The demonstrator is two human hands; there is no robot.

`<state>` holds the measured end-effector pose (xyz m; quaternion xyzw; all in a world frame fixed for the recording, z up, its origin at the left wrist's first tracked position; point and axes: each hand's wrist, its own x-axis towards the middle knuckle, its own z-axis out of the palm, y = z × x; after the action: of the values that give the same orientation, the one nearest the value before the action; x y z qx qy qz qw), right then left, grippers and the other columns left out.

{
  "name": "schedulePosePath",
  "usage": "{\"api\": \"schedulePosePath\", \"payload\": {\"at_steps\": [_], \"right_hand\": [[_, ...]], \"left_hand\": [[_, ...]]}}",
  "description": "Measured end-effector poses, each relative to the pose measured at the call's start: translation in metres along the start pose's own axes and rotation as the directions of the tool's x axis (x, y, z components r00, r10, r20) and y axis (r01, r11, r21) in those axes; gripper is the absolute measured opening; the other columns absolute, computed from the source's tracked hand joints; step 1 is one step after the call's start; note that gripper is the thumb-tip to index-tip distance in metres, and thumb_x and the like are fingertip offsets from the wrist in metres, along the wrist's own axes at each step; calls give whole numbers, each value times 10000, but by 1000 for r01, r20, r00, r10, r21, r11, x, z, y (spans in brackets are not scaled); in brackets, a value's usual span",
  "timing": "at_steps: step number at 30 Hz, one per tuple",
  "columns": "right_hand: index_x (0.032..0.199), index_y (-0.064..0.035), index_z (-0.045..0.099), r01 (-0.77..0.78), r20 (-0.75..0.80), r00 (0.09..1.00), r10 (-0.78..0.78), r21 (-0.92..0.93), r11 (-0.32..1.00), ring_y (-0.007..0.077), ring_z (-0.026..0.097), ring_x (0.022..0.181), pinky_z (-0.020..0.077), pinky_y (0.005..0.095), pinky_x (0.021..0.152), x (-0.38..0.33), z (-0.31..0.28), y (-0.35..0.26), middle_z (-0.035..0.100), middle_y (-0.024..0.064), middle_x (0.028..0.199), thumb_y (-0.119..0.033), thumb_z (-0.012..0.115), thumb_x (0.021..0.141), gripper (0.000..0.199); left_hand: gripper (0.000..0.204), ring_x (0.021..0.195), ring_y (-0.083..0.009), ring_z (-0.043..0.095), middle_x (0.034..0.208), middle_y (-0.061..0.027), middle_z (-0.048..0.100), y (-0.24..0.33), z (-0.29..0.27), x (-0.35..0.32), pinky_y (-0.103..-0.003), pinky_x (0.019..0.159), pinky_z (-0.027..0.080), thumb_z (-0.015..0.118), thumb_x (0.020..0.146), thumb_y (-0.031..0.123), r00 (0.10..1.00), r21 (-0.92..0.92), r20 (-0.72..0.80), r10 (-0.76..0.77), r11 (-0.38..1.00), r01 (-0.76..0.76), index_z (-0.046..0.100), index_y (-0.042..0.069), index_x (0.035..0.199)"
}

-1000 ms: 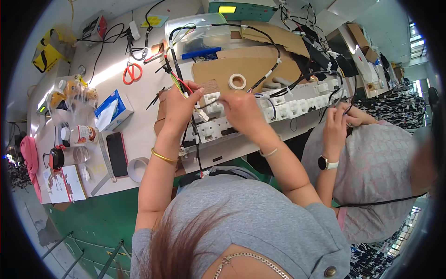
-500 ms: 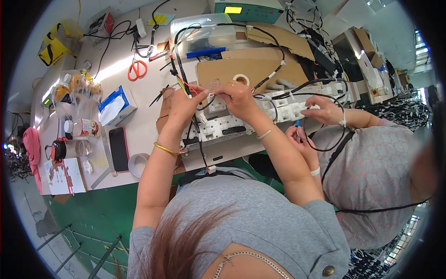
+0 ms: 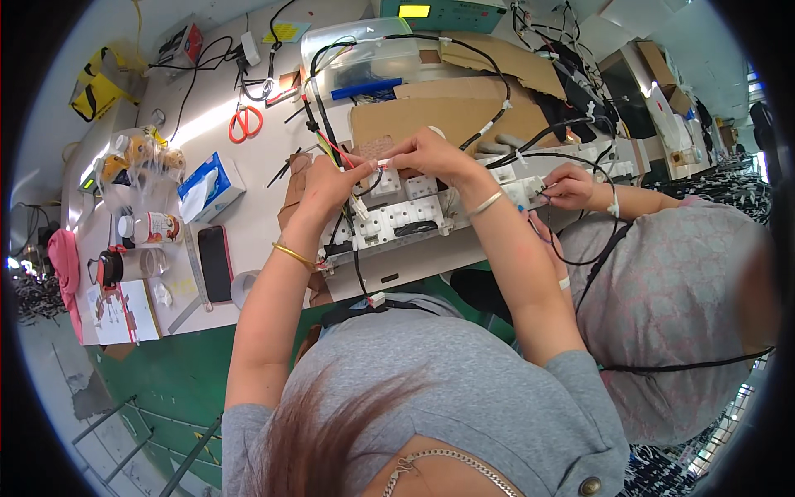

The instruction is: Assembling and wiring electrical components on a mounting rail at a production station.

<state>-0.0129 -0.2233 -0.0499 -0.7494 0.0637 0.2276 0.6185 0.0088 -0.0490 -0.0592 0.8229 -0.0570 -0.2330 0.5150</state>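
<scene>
My left hand (image 3: 331,184) pinches a small white connector (image 3: 383,165) with a bit of red on it, at the middle of the bench. From the other side my right hand (image 3: 439,159) closes thumb and fingertips on the same connector. A black wire harness (image 3: 324,116) with red and yellow-green wires runs past my left hand and arcs across the back. Below my hands lies a row of white connector blocks (image 3: 379,225). A white plug (image 3: 377,300) hangs on a black cable over the bench's front edge. My fingers partly hide the connector.
On the right, a co-worker's hands (image 3: 568,187) work on wires at the same row. Orange scissors (image 3: 245,124), a tissue box (image 3: 217,192), a phone (image 3: 215,263) and a bottle (image 3: 153,228) occupy the left. Cardboard (image 3: 464,108) and a clear plastic bin (image 3: 364,65) stand behind.
My right hand has shifted slightly up, its fingers straighter at the connector. My left hand stays nearly in place. The co-worker's hands have moved closer together around wires.
</scene>
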Motion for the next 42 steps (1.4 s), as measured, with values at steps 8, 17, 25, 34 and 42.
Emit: {"api": "schedulePosePath", "payload": {"at_steps": [8, 17, 25, 34, 42], "right_hand": [[824, -8, 611, -23, 69, 997, 22, 23, 999, 70, 500, 589, 434, 184, 546, 11, -6, 0, 581, 43, 715, -124, 596, 692, 177], [717, -21, 561, 412, -250, 287, -925, -839, 355, 237, 499, 524, 393, 272, 481, -56, 67, 11, 560, 88, 636, -38, 599, 640, 87], [935, 2, 518, -2, -177, 983, -37, -216, 976, 105, 487, 601, 397, 216, 562, -98, 142, 62, 549, 62, 711, -199, 602, 702, 319], [838, 1, 521, -10, -152, 988, 8, -11, 1000, 186, 551, 650, 429, 271, 574, -144, 110, 38, 572, 99, 734, -91, 565, 704, 169], [759, -26, 538, -410, -396, 707, -586, -905, 117, 241, 492, 689, 411, 330, 570, -144, 76, -3, 510, 108, 781, -123, 592, 651, 155]], "left_hand": [[279, 646, -112, 515, 689, -61, 586, -9, -1, 15, -235, 607, 397, 650, 647, 251, 1000, 188, -25, -7, 982, 11, 614, -3, 757], [344, 727, -130, 495, 777, -74, 565, -9, -7, 14, -249, 654, 380, 650, 648, 258, 999, 7, 29, 19, 1000, -19, 577, -27, 825], [353, 729, -113, 460, 776, -50, 539, 4, -14, 4, -235, 641, 363, 589, 697, 276, 983, -267, 166, 77, 963, -30, 553, -9, 902], [243, 820, -142, 522, 878, -78, 542, -1, -61, 5, -235, 714, 418, 478, 791, 150, 954, -628, 291, 73, 767, 133, 499, -21, 961], [208, 399, -52, 374, 700, -92, 517, -16, -95, 10, -146, 335, 301, 397, 738, 21, 921, -891, 385, 67, 287, 351, 448, -22, 935]]}}
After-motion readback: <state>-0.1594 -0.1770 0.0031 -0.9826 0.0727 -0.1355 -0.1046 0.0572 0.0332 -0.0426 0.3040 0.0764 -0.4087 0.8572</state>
